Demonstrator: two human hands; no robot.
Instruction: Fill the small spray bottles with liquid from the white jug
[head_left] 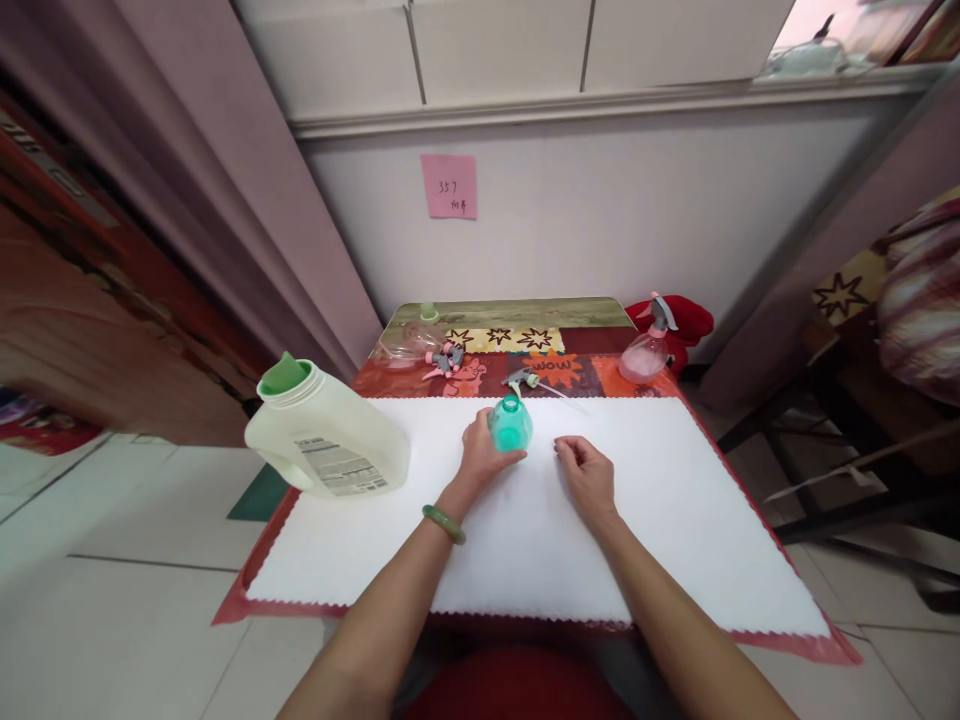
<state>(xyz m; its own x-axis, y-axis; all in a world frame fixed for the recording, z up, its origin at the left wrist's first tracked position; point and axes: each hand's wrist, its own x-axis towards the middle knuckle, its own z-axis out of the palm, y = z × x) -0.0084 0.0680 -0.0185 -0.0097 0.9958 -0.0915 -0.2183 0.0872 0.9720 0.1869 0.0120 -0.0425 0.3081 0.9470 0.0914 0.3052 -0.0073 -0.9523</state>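
Note:
My left hand (482,452) is wrapped round the left side of a small green spray bottle body (517,428). The bottle stands upright on the white mat (525,560), its neck uncapped. To the right of it, apart from the bottle, my right hand (589,475) is curled closed over the mat, and nothing shows in its fingers. Just behind the bottle lies a grey and pale green spray head (519,380) with its thin dip tube stretching right. A large whitish jug (352,430), open at the top with a green piece in its mouth, stands at the left.
At the table's back left lie clear plastic bottles (405,345) and pink-grey spray heads (446,358). A spray bottle with pink liquid (643,358) stands at the back right, by a red cloth item (690,318). A pink note (450,187) hangs on the wall.

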